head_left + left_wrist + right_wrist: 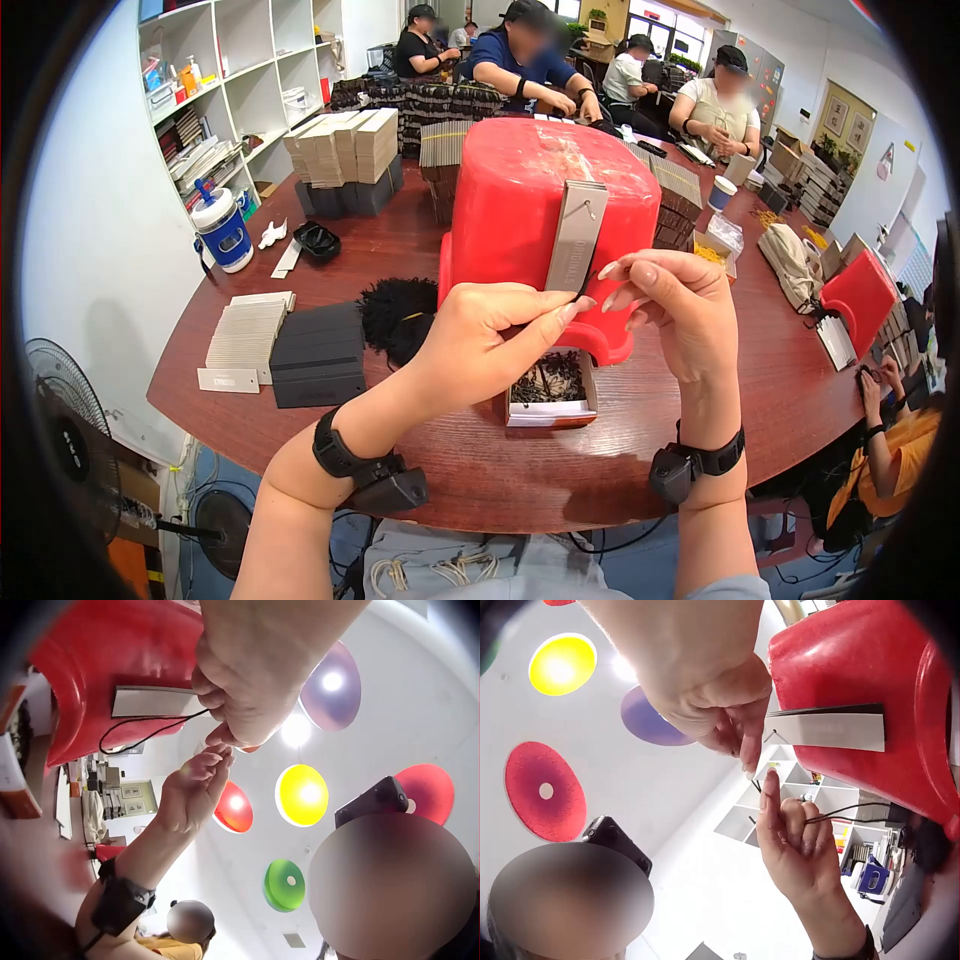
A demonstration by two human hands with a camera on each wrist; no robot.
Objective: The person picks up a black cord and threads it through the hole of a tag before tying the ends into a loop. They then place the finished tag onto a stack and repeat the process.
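Observation:
My left hand (510, 330) pinches a thin black cord (847, 812) between thumb and forefinger, in front of the overturned red stool (500, 210). In the left wrist view the cord (112, 739) hangs in a loop from those fingers. Just to the right, my right hand (680, 300) is raised with fingers loosely bent, its fingertips close to the left ones and no cord plainly between them. Behind the hands, a stack of grey printed tags (578, 240) hangs upright against the stool. A small box of black cord pieces (550, 385) sits below.
Fanned pale tags (250, 335), dark grey boards (318, 355) and a black cord bundle (390, 315) lie left on the table. Tall tag stacks (345, 150) and a blue-white jug (222, 230) stand behind. A fan (75, 440) is at left; several people work around.

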